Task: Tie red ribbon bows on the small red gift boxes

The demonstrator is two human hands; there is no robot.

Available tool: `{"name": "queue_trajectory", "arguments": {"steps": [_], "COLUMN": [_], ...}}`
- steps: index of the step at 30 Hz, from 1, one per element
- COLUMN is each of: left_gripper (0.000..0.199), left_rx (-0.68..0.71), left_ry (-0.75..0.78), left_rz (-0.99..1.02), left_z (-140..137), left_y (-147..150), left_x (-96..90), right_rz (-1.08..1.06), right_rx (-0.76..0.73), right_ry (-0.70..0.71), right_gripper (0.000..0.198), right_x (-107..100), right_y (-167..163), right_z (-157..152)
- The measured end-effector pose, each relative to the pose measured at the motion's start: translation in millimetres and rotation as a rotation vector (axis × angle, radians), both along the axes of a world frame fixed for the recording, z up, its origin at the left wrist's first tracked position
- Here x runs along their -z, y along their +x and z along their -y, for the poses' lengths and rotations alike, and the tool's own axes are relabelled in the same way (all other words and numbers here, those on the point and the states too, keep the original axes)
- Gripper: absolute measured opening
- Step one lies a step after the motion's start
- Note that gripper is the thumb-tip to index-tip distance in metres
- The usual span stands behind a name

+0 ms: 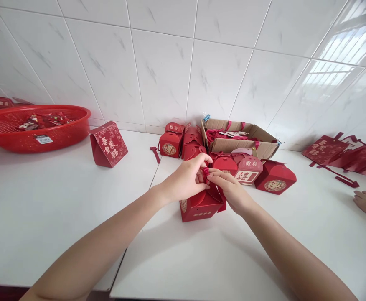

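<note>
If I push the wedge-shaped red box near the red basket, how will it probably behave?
The wedge-shaped red box would probably slide, not roll: its faces look flat. Narrowing toward the top, it may resist tipping. Its crisp edges suggest stiff card.

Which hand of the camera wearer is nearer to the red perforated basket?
The left hand is nearer: it is right of the basket, at the red ribbon. The right hand is farther right.

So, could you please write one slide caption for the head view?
Left hand and right hand hold a red ribbon atop a red box, with an open cardboard tray behind.
</note>
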State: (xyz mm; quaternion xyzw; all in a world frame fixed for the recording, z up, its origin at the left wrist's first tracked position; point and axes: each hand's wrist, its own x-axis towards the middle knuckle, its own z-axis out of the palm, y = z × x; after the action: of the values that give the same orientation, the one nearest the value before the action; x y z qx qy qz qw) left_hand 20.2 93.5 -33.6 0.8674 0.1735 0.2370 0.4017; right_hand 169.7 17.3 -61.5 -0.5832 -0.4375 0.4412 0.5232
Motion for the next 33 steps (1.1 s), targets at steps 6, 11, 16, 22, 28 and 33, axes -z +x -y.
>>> {"name": "queue_trajectory", "arguments": {"steps": [6, 11, 16, 22, 28, 33], "left_gripper": [0.031, 0.033, 0.038, 0.042, 0.045, 0.044], "left_rx": [0.007, -0.008, -0.054, 0.040, 0.107, 0.192], "left_ry": [0.021, 0.016, 0.099, 0.005, -0.081, -0.164], "left_rz": [0.044, 0.037, -0.012, -0.032, -0.024, -0.033], "left_z": [-1, -5, -12, -23, -30, -29], "left_y": [2, 0, -5, -10, -11, -10], "left_x": [3.8, 3.0, -0.6, 0.2, 1.6, -0.1], "right_rz": [0.026, 0.041, 0.162, 0.663, 0.840, 0.996], "right_rx": [0.032, 0.023, -0.005, -0.142, -0.243, -0.184], "right_ry": [-0.004, -0.031, -0.031, 0.278, 0.309, 0.240], "right_gripper": [0.018, 0.022, 0.023, 0.042, 0.021, 0.015], "right_x": [-2, -6, -12, 2, -2, -20], "right_y": [0, -3, 0, 19, 21, 17], "right_z": [2, 6, 9, -4, -3, 13]}}
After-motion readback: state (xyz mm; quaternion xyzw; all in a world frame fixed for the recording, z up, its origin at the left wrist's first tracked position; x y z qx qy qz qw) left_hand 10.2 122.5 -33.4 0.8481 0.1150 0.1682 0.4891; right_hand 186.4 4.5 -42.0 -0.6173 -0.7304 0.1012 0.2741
